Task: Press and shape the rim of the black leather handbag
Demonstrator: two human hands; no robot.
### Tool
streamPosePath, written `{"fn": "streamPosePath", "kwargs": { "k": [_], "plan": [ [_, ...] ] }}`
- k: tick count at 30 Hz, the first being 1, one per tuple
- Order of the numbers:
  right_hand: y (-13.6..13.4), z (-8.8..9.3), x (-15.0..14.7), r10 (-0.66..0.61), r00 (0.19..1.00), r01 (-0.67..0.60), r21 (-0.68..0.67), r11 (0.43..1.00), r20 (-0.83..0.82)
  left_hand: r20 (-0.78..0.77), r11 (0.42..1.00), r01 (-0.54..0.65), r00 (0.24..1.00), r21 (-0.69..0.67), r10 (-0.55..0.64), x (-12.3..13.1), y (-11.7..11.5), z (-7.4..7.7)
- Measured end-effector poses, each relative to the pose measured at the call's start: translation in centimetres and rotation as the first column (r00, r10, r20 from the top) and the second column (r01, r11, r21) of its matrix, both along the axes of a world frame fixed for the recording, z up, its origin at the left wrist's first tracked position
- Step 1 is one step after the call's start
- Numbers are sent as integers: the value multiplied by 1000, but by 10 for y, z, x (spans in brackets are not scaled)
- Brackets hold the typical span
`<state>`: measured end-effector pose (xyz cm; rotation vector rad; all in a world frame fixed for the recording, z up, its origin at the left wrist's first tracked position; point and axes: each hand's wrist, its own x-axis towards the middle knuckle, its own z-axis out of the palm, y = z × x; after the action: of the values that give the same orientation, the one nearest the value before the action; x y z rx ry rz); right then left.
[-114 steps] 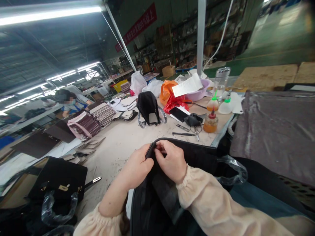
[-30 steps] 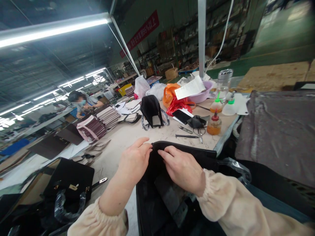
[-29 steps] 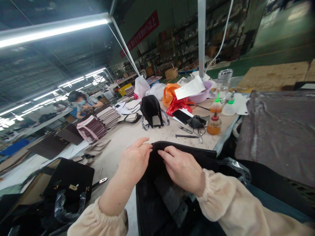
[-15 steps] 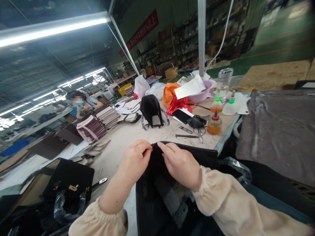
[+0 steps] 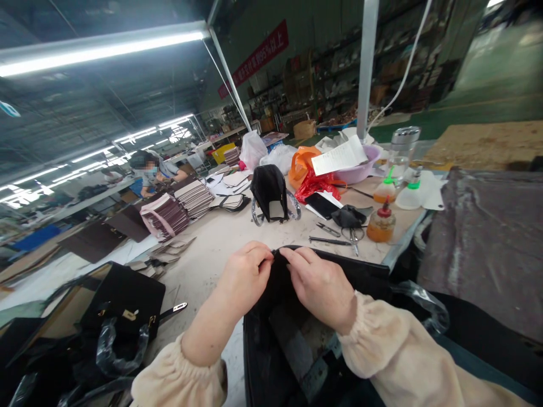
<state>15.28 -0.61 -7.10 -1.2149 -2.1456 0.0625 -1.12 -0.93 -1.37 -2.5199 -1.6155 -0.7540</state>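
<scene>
Below me a black handbag [image 5: 258, 362] stands with its mouth facing up, its dark inside partly visible. My left hand [image 5: 250, 274] pinches the far rim near its corner, thumb and fingers closed on the edge. Close beside it, my right hand [image 5: 320, 282] grips the same rim, its fingers reaching over the edge and its thumb hidden. A clear-wrapped handle [image 5: 426, 305] sticks out at the bag's right side. Beyond my hands sits a small black bag [image 5: 268, 186], open, with wrapped handles. To the left lies another black handbag [image 5: 142, 288] with gold-coloured fittings.
On the right of the table are scissors [image 5: 355, 240], a phone [image 5: 321, 206], a red-capped bottle [image 5: 380, 227] and a purple basin [image 5: 360, 170]. Stacked brown panels [image 5: 164, 216] stand at left. A co-worker [image 5: 159, 169] sits farther back.
The surroundings have shifted right in the picture as my view turned slightly left. Both hands keep their hold on the bag's rim, with little visible change in the fingers.
</scene>
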Motion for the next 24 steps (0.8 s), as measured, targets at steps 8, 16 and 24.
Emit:
{"fn": "streamPosePath", "kwargs": {
  "k": [8,16,24],
  "plan": [
    [0,-2,2,43,999,-43,-33,999,-6,23,1000,-3,1000,-29,4,0,-1,0],
    [2,14,-4,-77,997,77,-24,997,14,9,998,-10,1000,-57,11,2,0,-1],
    [13,18,-14,-91,995,88,102,991,33,24,995,-35,999,-97,37,-1,-4,0]
  ]
}}
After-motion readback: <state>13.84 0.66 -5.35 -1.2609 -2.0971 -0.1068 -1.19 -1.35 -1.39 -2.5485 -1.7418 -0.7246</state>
